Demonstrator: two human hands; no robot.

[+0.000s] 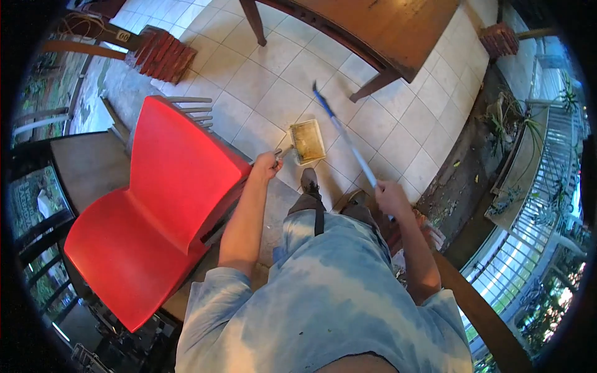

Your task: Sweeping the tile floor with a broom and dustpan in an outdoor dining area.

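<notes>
My left hand grips the handle of a dustpan, a yellowed pan with a toothed edge on its handle side. The pan is over the floor tiles just ahead of my shoes; whether it touches them I cannot tell. In my right hand is the pale blue pole of a broom. Its pole slants forward and left to a darker blue head with dark bristles, which is near the floor beyond the pan. A gap separates the bristles from the pan.
A red plastic chair stands close on my left. Ahead is a wooden table with its legs on the tiled floor. Brick pillar bases rise at the far left and far right. A soil strip with plants borders the right.
</notes>
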